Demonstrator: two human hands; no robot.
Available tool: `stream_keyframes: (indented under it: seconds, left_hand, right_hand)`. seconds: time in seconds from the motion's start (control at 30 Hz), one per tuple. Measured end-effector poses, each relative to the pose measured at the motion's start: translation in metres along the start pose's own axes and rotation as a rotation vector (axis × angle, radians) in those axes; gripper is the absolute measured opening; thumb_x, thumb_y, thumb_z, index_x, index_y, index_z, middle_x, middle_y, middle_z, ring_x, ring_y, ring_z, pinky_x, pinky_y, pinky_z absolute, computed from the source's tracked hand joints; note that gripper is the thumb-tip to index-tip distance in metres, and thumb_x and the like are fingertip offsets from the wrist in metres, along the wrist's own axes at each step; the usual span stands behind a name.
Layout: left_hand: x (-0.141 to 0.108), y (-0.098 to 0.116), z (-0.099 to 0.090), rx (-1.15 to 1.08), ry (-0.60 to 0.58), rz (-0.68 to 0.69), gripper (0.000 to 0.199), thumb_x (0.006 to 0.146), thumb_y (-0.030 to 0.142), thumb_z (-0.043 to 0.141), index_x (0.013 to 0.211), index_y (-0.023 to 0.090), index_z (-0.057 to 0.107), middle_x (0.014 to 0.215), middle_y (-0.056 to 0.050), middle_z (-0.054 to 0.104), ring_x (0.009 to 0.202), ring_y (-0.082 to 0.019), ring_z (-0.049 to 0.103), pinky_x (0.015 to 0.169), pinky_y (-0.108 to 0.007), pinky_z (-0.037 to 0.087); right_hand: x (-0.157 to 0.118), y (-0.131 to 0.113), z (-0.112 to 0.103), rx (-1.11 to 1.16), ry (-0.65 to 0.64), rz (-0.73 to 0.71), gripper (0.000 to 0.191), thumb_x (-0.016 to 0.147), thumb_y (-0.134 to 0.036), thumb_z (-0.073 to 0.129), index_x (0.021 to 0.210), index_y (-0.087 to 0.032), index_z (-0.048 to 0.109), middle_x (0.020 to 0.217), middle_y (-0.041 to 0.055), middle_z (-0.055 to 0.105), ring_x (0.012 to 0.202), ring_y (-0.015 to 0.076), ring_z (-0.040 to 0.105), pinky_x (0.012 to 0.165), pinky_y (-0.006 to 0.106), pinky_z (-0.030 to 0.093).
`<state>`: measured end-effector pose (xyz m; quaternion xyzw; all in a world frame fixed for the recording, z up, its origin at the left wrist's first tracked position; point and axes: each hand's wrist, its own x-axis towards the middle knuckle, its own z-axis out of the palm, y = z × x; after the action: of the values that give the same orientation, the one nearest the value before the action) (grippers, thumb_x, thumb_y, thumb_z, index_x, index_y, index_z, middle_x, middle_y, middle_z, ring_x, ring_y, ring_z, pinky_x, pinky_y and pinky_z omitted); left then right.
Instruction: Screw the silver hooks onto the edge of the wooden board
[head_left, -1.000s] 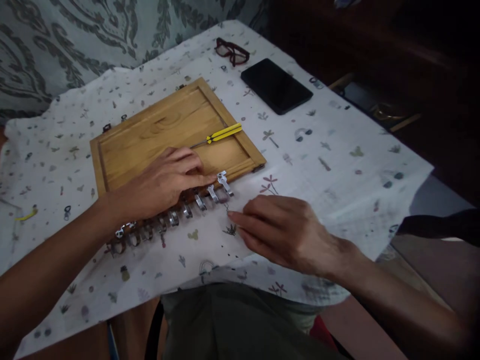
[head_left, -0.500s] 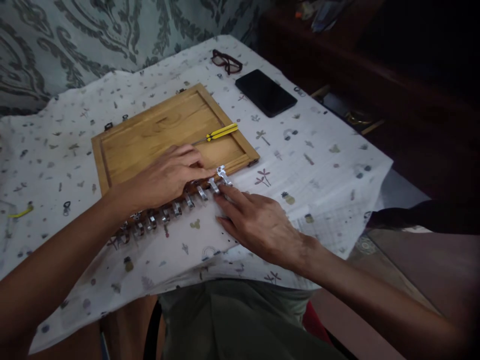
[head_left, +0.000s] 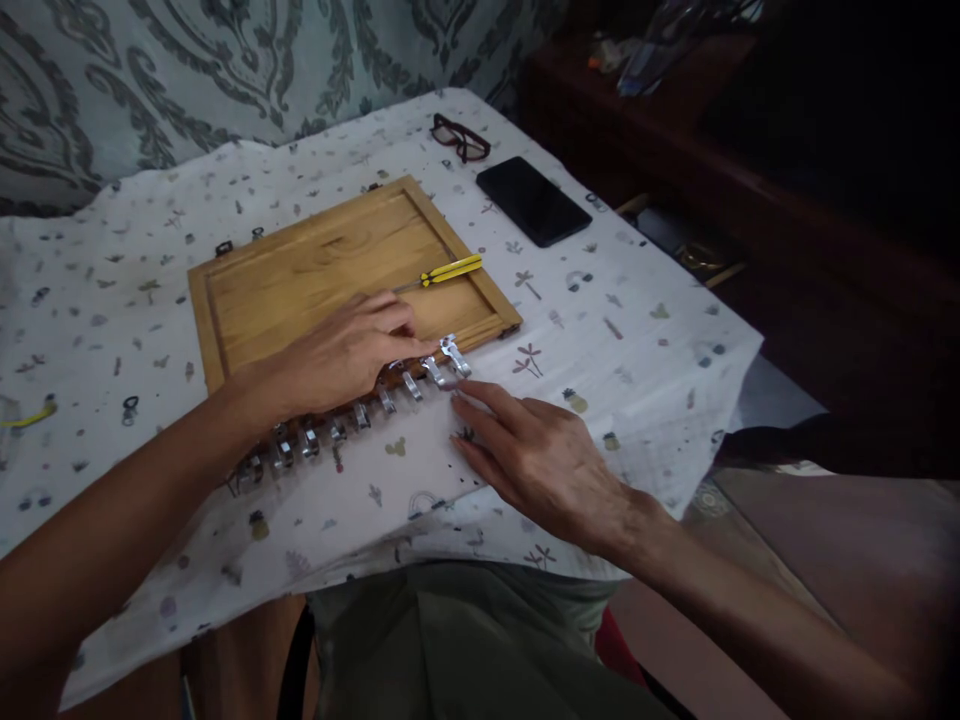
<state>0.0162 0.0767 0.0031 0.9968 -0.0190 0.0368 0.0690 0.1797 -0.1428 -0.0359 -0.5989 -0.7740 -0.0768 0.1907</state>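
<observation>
A framed wooden panel (head_left: pixel 330 245) lies flat on the patterned cloth. Along its near edge runs a row of several shiny, hinge-like metal pieces (head_left: pixel 386 398), part of it hidden behind my left forearm. My left hand (head_left: pixel 341 350) rests on the panel's near side, its index finger stretched toward the metal pieces at the right end and the other fingers loosely bent. Just in front of that end, my right hand (head_left: pixel 525 450) has its fingers extended and apart, fingertips close to the last pieces; whether they touch is unclear. A yellow-handled screwdriver (head_left: pixel 450 270) lies across the panel.
Beyond the panel, a black phone (head_left: pixel 532 200) and a pair of glasses (head_left: pixel 460 138) lie on the cloth-covered table (head_left: pixel 630 370). Small dark fittings (head_left: pixel 223 248) stick out at the panel's far edge. A yellow item (head_left: pixel 34 413) is at the far left.
My right hand has drawn back slightly from the metal pieces at the right end. My left hand stays on the panel. The whole view has shifted a little.
</observation>
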Motion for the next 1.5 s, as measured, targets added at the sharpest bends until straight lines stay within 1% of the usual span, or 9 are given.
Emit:
stream_keyframes:
  seconds: [0.2,0.33,0.53,0.73,0.87,0.93,1.07,1.3,1.5]
  left_hand:
    - [0.0,-0.001,-0.001,-0.002,-0.013,-0.002,0.05,0.102,0.005,0.042,0.138,0.024,0.072,0.108,-0.008,0.069,0.105,-0.024,0.057,0.09,-0.035,0.046]
    - [0.0,-0.002,-0.001,-0.018,-0.011,0.001,0.048,0.103,0.005,0.043,0.136,0.022,0.073,0.111,-0.01,0.07,0.108,-0.025,0.057,0.092,-0.037,0.047]
    - [0.001,-0.003,0.001,-0.032,-0.014,0.004,0.049,0.102,0.005,0.043,0.137,0.022,0.073,0.111,-0.01,0.07,0.106,-0.024,0.058,0.091,-0.037,0.048]
    - [0.001,-0.004,0.003,-0.002,-0.009,0.01,0.049,0.101,0.005,0.046,0.138,0.023,0.073,0.109,-0.01,0.068,0.105,-0.024,0.057,0.089,-0.035,0.046]
    - [0.0,-0.004,0.003,0.011,0.007,0.014,0.051,0.101,0.003,0.046,0.138,0.024,0.073,0.105,-0.009,0.067,0.103,-0.024,0.057,0.088,-0.035,0.044]
    - [-0.001,-0.004,0.003,0.023,0.007,0.018,0.052,0.099,0.001,0.046,0.137,0.024,0.073,0.104,-0.008,0.067,0.102,-0.024,0.057,0.085,-0.034,0.043]
    - [-0.002,-0.003,0.002,0.042,-0.005,0.014,0.052,0.096,-0.001,0.048,0.135,0.022,0.073,0.107,-0.009,0.067,0.104,-0.024,0.057,0.086,-0.034,0.043]
    - [0.0,0.001,0.003,0.06,-0.018,-0.008,0.057,0.095,-0.004,0.043,0.135,0.023,0.072,0.107,-0.009,0.067,0.104,-0.025,0.056,0.086,-0.035,0.044]
    - [-0.001,0.003,0.002,0.061,-0.004,0.023,0.052,0.092,-0.005,0.046,0.129,0.019,0.073,0.102,-0.008,0.065,0.104,-0.026,0.056,0.086,-0.037,0.043]
  right_hand:
    - [0.011,-0.003,0.006,-0.002,-0.04,0.021,0.032,0.109,-0.028,0.049,0.124,-0.008,0.069,0.135,0.0174,0.074,0.078,0.0219,0.078,0.062,0.037,0.063]
    - [0.015,-0.004,0.008,-0.006,-0.066,0.05,0.029,0.106,-0.028,0.054,0.123,-0.01,0.069,0.138,0.0152,0.073,0.076,0.0211,0.078,0.059,0.036,0.061]
    - [0.011,-0.003,0.004,0.028,-0.035,0.021,0.032,0.109,-0.027,0.047,0.119,-0.007,0.071,0.128,0.0142,0.078,0.075,0.0213,0.078,0.059,0.037,0.062]
    - [-0.011,0.008,-0.008,0.074,0.066,0.04,0.032,0.11,-0.022,0.044,0.108,-0.007,0.073,0.115,0.0137,0.081,0.074,0.022,0.08,0.056,0.036,0.061]
    - [-0.021,0.019,-0.008,0.132,0.111,0.091,0.027,0.109,-0.02,0.047,0.109,-0.012,0.073,0.117,0.0118,0.08,0.085,0.0195,0.081,0.065,0.031,0.064]
    - [-0.02,0.023,-0.005,0.162,0.119,0.137,0.025,0.109,-0.021,0.048,0.107,-0.014,0.072,0.109,0.0104,0.079,0.085,0.0177,0.079,0.068,0.028,0.063]
    - [-0.01,0.027,0.002,0.187,0.071,0.211,0.022,0.108,-0.025,0.053,0.103,-0.016,0.072,0.093,0.0071,0.073,0.078,0.0176,0.074,0.064,0.029,0.058]
    - [0.0,0.034,0.0,0.204,-0.095,0.259,0.021,0.104,-0.02,0.052,0.097,-0.015,0.072,0.093,0.0082,0.072,0.076,0.0196,0.07,0.063,0.03,0.048]
    - [0.011,0.042,-0.014,0.333,-0.173,0.284,0.011,0.091,-0.012,0.062,0.084,-0.017,0.069,0.076,0.0017,0.069,0.06,0.0118,0.059,0.058,0.025,0.043]
